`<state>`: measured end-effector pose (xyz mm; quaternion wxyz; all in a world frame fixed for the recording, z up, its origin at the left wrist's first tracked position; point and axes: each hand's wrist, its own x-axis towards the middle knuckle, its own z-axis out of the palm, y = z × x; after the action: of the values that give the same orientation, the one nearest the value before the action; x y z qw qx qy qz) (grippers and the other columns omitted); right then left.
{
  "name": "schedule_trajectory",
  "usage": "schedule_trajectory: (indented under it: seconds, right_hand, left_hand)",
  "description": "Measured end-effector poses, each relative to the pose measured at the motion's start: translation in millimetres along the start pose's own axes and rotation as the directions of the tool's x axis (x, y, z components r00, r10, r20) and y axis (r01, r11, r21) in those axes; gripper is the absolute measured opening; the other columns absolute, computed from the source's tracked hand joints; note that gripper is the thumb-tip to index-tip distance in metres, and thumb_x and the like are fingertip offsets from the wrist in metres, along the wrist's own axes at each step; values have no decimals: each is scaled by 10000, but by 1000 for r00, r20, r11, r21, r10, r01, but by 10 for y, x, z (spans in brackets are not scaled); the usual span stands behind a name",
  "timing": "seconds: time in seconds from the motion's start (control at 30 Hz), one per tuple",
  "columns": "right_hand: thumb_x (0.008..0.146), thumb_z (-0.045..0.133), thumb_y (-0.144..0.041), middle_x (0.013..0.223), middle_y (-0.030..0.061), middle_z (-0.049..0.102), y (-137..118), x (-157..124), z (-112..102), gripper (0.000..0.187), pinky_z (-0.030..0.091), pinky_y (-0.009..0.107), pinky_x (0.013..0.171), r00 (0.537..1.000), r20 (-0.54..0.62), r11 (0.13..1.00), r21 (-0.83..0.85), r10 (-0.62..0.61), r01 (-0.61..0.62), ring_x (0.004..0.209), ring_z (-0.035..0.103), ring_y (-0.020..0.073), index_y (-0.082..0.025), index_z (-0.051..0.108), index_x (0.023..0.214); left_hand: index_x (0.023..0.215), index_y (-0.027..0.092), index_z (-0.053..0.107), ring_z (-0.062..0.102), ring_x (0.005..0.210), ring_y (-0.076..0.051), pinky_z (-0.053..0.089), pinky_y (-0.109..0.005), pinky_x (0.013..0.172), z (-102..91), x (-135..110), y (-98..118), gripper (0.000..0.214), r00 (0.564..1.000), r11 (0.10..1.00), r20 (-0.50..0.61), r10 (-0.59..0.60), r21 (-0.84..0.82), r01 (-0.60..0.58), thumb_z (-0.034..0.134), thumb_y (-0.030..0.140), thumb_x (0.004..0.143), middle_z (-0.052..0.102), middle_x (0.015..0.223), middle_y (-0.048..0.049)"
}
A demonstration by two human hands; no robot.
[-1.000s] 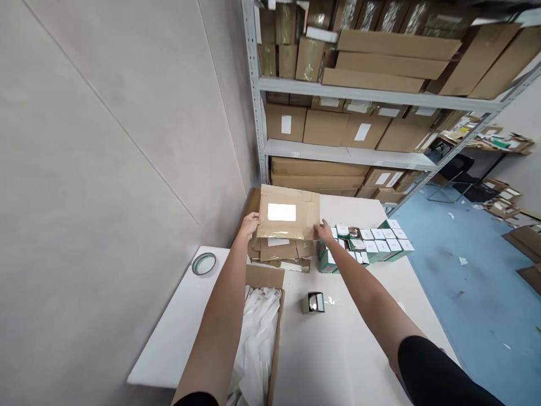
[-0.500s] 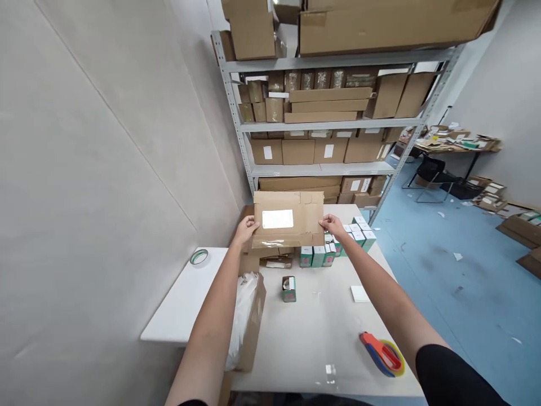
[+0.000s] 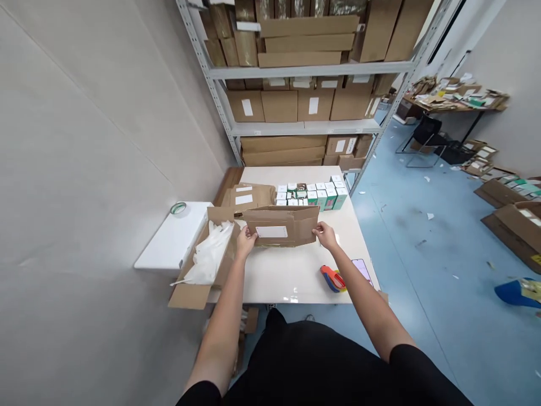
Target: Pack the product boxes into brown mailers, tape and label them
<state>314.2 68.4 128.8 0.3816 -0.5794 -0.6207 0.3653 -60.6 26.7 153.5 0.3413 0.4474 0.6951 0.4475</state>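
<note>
Carton: one (one white label), held over table
Phone: one
Left hand: fingers closed on carton's left edge
Right hand: pinching right edge, arm extended

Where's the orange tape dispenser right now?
In the head view, the orange tape dispenser lies right of centre on the white table, below the right hand, the forearm between it and the phone.
</note>
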Motion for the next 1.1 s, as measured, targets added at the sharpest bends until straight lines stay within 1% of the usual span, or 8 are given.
schedule_trajectory:
  seconds: [0.1,0.27,0.37,0.5,0.63,0.73,0.9,1.1]
  right_hand:
    - [805,575,-213,1016,32,748,197,-345,164,413,554,382,913,997,42,997,-20,71,-70,964,711,214,-255,605,1215]
    - [851,527,-196,1180,68,740,395,-737,466,475,557,378,943,967,81,970,-14,241,-241,1017,722,190,-247,566,1322]
    - [897,516,-315,1286,103,704,420,-928,579,538,567,388,921,935,110,941,-16,338,-338,1006,731,202,-242,515,1430]
    - [962,400,-420,1311,113,696,345,-1138,711,584,577,391,894,925,185,934,69,333,-350,1055,727,220,-250,455,1517]
    - [957,428,-537,1462,148,597,221,-1153,863,638,560,395,959,936,15,927,135,352,-351,1233,648,256,-245,460,1523]
    - [906,522,-553,1451,179,598,151,-1035,946,683,546,401,987,907,-142,916,125,397,-382,1230,646,281,-212,497,1497]
    - [854,492,-330,1238,123,734,49,-873,975,550,540,432,991,908,-155,910,-87,389,-405,1154,684,288,-200,629,1371]
    - [825,468,-243,1210,45,760,-17,-1028,957,521,532,408,1010,935,-135,895,-273,328,-353,1157,686,283,-271,715,1283]
  left_hand:
    - [1208,192,648,701,1102,-246,535,-404,1024,182,-329,-290,501,999,999,14,-36,-23,36,770,192,723,735,1127,-107]
    - [1281,193,619,681,1174,-260,517,-436,1070,422,-710,-712,557,994,995,49,-93,-39,95,746,146,741,715,1227,-124]
    - [1381,210,561,661,1225,-264,515,-428,1078,457,-838,-930,673,986,991,110,-129,-20,132,752,133,740,670,1343,-132]
    - [1510,259,467,579,1349,-286,497,-405,1102,391,-921,-1127,829,974,994,195,-113,11,113,768,152,744,542,1524,-131]
    - [1593,264,369,485,1433,-339,504,-415,1087,294,-911,-1190,911,962,994,255,-99,-22,109,751,185,770,381,1643,-148]
    - [1591,257,385,446,1462,-341,489,-425,1105,260,-877,-1174,855,944,998,329,-25,-44,42,706,197,800,364,1656,-128]
    - [1606,247,374,396,1507,-263,330,-401,1240,304,-869,-1111,742,915,995,392,96,-44,-86,591,229,897,445,1618,-83]
    - [1628,241,327,391,1511,-260,328,-408,1241,350,-885,-1144,777,909,995,405,96,-28,-92,597,240,899,438,1622,-89]
